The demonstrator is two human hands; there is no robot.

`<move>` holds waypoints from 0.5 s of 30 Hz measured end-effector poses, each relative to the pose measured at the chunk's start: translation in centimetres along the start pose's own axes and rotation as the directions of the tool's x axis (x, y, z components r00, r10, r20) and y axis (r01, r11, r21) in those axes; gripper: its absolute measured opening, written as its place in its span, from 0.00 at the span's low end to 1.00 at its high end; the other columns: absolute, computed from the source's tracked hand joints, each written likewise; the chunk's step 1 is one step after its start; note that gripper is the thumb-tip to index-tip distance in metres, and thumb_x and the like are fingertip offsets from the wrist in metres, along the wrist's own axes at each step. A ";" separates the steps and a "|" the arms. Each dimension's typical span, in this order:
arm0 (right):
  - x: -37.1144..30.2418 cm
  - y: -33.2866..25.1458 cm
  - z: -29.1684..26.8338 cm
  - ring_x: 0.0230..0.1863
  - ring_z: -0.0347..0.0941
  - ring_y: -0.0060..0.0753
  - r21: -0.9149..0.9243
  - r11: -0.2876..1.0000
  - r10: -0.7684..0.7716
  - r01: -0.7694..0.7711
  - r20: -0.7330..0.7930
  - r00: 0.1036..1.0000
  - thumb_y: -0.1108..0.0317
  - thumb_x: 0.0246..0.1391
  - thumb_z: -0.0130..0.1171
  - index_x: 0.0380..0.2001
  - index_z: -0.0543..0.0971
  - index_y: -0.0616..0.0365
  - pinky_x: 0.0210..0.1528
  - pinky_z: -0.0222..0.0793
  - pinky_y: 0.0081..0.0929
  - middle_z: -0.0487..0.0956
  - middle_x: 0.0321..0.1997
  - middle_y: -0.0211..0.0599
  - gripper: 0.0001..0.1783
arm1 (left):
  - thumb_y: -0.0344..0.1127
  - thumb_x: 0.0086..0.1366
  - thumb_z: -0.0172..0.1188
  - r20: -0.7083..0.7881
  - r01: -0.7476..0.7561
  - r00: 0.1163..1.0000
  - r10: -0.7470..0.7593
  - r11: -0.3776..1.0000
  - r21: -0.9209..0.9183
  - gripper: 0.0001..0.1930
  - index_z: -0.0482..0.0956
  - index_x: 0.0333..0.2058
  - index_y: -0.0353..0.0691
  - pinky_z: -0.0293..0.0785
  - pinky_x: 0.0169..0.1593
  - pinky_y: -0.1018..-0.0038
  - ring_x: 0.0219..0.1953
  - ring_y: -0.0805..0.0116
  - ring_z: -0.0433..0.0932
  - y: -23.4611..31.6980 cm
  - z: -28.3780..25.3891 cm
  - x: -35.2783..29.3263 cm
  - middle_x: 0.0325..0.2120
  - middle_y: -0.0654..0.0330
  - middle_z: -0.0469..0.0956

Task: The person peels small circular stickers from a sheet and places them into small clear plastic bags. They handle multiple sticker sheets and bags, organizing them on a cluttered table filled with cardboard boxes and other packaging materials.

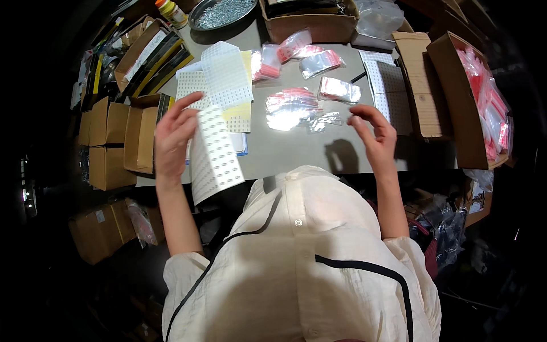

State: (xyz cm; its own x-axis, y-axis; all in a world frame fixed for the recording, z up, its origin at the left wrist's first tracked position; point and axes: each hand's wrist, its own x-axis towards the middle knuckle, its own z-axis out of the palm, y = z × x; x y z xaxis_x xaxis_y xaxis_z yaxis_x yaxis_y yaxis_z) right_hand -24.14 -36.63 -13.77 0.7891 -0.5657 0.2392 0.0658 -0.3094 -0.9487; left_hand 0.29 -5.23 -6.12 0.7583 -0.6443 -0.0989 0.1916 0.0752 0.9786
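Observation:
My left hand (175, 139) pinches a white sheet of small printed stickers (219, 151) by its upper left part. The sheet hangs tilted over the table's near edge, its lower part curving. My right hand (376, 134) is raised at the right, index finger and thumb curled close together. Anything between those fingertips is too small to make out. Between the hands lies a fanned pile of clear zip bags with red tops (293, 108). Small clear packets (326, 121) lie at its right edge, and a stack of filled bags (339, 89) is just beyond.
More sticker sheets (227, 74) lie at the left. Bagged packets (322, 64) sit farther back. A metal bowl of small metal parts (199, 25) and a yellow bottle (172, 13) stand behind. Cardboard boxes (139, 134) line the left; another box (447, 68) holds red-topped bags at right.

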 end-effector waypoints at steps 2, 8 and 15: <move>1.3 -1.1 1.0 0.49 0.79 0.27 -0.163 0.984 -0.057 0.068 0.072 0.996 0.73 0.62 0.62 0.52 0.80 0.65 0.54 0.73 0.25 0.83 0.48 0.36 0.15 | 0.29 0.60 0.62 0.123 0.049 0.991 -0.055 0.998 0.046 0.29 0.72 0.61 0.27 0.61 0.39 0.88 0.32 0.85 0.67 -1.1 2.9 1.4 0.32 0.70 0.78; 1.4 0.5 2.0 0.60 0.74 0.35 0.006 1.000 -0.024 0.024 0.238 0.971 0.68 0.56 0.64 0.56 0.80 0.57 0.60 0.70 0.32 0.80 0.56 0.38 0.23 | 0.33 0.61 0.64 0.430 0.162 0.878 -0.212 0.975 0.149 0.28 0.75 0.60 0.35 0.65 0.43 0.86 0.36 0.84 0.75 -5.9 9.1 3.7 0.33 0.70 0.81; -0.7 -2.1 3.0 0.63 0.70 0.46 -0.083 0.993 -0.074 0.086 0.131 0.989 0.65 0.55 0.68 0.60 0.73 0.60 0.64 0.65 0.37 0.73 0.63 0.44 0.30 | 0.29 0.70 0.59 0.127 0.033 0.992 -0.026 0.998 -0.049 0.20 0.73 0.59 0.33 0.66 0.37 0.87 0.34 0.86 0.73 -8.9 12.5 3.5 0.34 0.69 0.80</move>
State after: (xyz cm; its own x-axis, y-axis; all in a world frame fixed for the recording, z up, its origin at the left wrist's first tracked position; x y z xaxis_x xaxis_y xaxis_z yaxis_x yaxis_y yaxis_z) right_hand -23.00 -33.30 -12.58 0.8553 -0.4361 0.2798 0.0821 -0.4191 -0.9042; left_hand -6.54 -17.67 -12.92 0.6681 -0.7372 -0.1012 0.2469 0.0913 0.9647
